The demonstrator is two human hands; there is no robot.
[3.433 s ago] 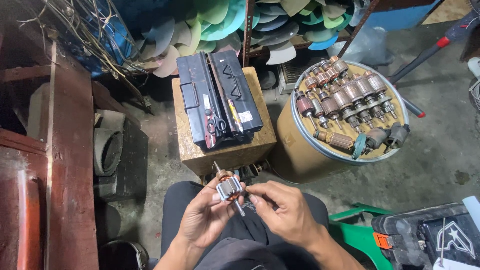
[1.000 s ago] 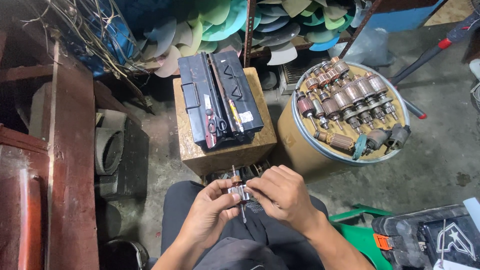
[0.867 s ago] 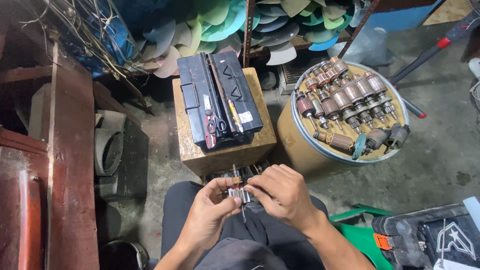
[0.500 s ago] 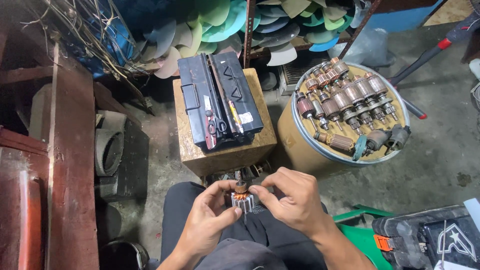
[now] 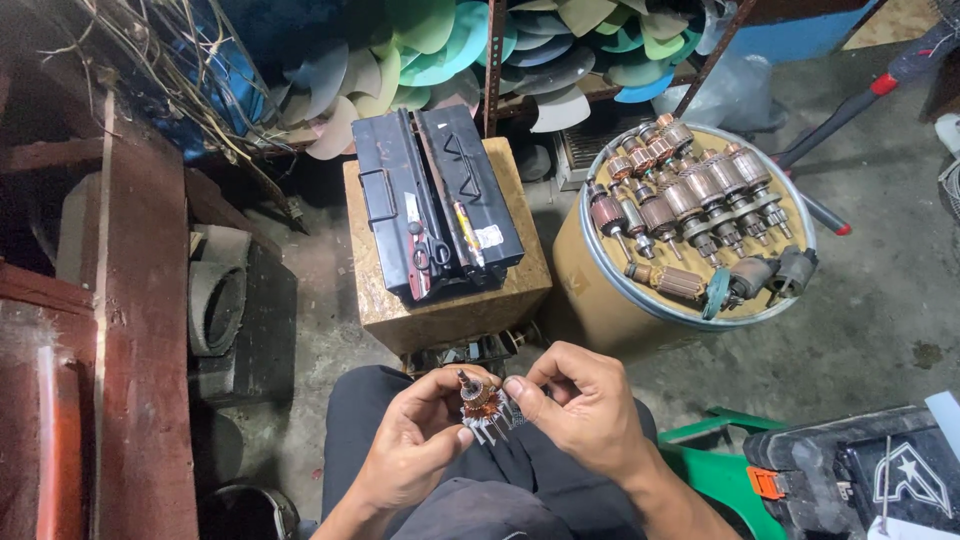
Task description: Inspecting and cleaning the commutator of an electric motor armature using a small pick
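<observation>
A small motor armature (image 5: 481, 404), with a copper commutator and a thin steel shaft pointing up and left, sits between both hands over my lap. My left hand (image 5: 415, 445) grips it from below and the left, thumb and fingers wrapped about its body. My right hand (image 5: 580, 405) pinches its right side with thumb and forefinger. The armature's lower part is hidden behind my fingers.
Ahead stands a wooden box (image 5: 450, 300) carrying a black case (image 5: 435, 200) with scissors on it. To its right, a round drum (image 5: 610, 300) holds several armatures (image 5: 690, 200). Red wooden furniture (image 5: 140, 330) is on the left; a black and orange toolbox (image 5: 860, 470) at lower right.
Both hands have drawn the armature nearer to my lap and turned it, so the shaft now points up and left with the copper end showing.
</observation>
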